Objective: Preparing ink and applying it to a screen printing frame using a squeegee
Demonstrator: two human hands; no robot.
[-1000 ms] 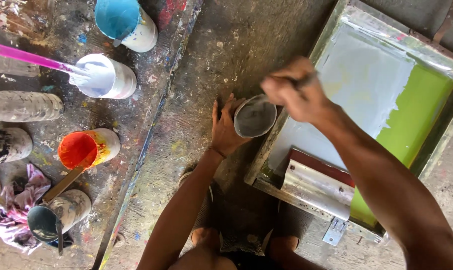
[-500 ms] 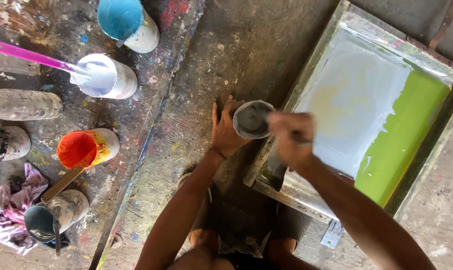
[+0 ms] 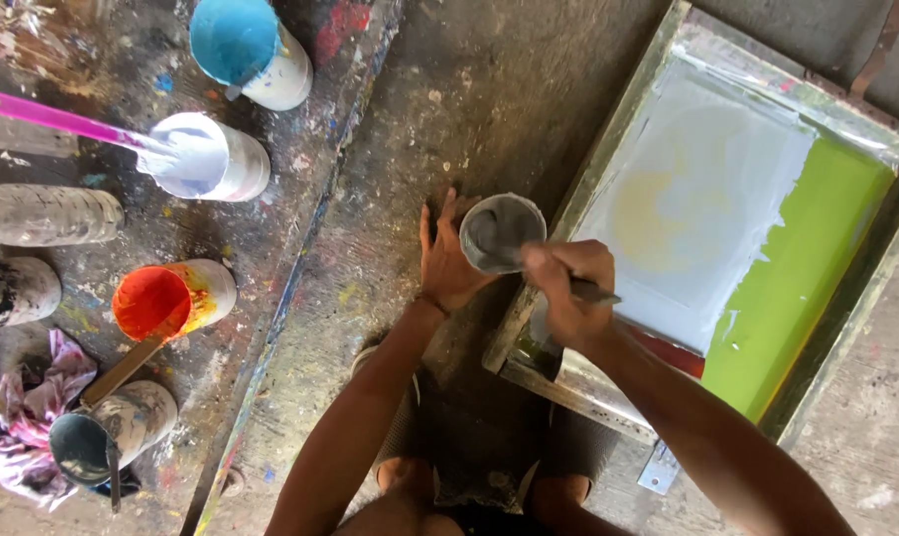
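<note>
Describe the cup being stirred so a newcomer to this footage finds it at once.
Start at the big framed screen with the green strip on the right. At its left edge, the left hand steadies a small cup. Unlike the blue, white and orange pots on the left, its contents are grey, and the right hand works a tool in it.

Grey cup (image 3: 502,232), green-and-white screen (image 3: 747,228)
</note>
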